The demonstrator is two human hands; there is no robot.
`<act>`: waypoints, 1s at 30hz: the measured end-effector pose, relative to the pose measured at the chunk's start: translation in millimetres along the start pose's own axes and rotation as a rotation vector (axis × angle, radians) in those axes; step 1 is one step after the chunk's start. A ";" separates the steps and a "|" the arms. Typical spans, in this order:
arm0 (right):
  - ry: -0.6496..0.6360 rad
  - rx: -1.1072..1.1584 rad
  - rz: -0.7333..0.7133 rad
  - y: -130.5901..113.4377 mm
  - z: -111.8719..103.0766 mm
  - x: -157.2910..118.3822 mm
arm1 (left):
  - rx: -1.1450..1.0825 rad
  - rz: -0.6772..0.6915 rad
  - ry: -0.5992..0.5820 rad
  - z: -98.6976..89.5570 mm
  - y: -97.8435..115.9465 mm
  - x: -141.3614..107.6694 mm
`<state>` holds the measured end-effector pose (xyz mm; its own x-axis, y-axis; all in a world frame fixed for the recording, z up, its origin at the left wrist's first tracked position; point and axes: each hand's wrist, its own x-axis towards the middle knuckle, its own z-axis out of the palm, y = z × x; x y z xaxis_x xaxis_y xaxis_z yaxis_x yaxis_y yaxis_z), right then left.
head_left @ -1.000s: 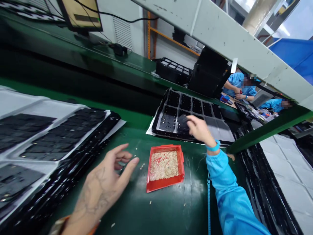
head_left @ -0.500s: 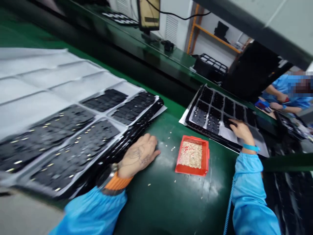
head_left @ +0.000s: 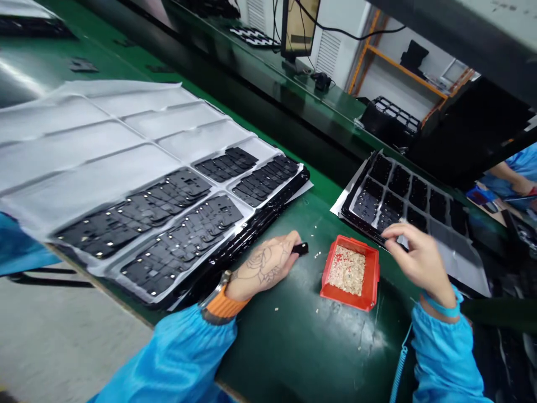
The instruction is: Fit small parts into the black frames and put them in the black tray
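My left hand (head_left: pixel 266 263) is closed over the green table and grips a small black plastic part (head_left: pixel 300 248), whose end sticks out past the fingertips. My right hand (head_left: pixel 417 257) hovers at the near edge of the right tray (head_left: pixel 457 249), thumb and forefinger brought close together; whether anything is between them I cannot make out. Between the hands stands a red bin (head_left: pixel 331 290) holding many tiny pale pieces (head_left: pixel 346 270). Left of my left hand lies a large white-lined tray (head_left: pixel 109 140) with rows of flat black parts (head_left: pixel 184 240) bearing small shiny spots.
A few loose pale pieces lie on the green tabletop (head_left: pixel 293 341). A coiled blue cord (head_left: pixel 400 364) runs beside my right sleeve. Behind are a monitor (head_left: pixel 298 28) and an orange-framed shelf (head_left: pixel 406 70). Another person's arm (head_left: pixel 509 176) shows at the far right.
My right hand has left the right tray's compartments and come nearer, fingers drawn together. A black part now shows in my left hand. The view has shifted, showing more on the left.
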<state>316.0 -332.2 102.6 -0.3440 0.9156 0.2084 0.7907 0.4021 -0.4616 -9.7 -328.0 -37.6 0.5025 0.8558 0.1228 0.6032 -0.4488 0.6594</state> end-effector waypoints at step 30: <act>-0.006 -0.041 -0.554 -37.0 85.8 -11.8 | -1.037 -0.335 -0.099 3.8 66.8 8.7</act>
<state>247.4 -357.4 43.2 -0.7168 0.5674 0.4053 0.5096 0.8230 -0.2508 37.2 -351.5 4.7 0.4858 0.8487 -0.2091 -0.0731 0.2779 0.9578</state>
